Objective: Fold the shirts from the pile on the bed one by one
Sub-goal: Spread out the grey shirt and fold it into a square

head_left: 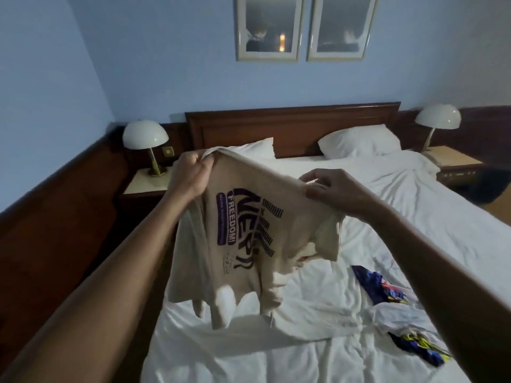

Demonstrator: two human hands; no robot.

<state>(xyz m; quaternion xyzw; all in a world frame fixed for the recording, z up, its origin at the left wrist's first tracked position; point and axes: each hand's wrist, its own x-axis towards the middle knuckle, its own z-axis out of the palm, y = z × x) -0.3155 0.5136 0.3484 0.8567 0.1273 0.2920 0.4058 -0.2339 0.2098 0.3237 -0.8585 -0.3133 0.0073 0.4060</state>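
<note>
Both hands grip beige shirt (243, 233) above bed (414, 205) — pile (387, 288) nearby.

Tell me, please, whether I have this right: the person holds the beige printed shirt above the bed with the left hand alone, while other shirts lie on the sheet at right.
Not quite: the head view shows both hands holding it, the left hand gripping one edge of the beige printed shirt and the right hand pinching another. The rest stands.

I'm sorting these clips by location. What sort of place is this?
Probably a hotel bedroom: a double bed with two pillows, matching lamps on both nightstands, and framed pictures above the headboard.
</note>
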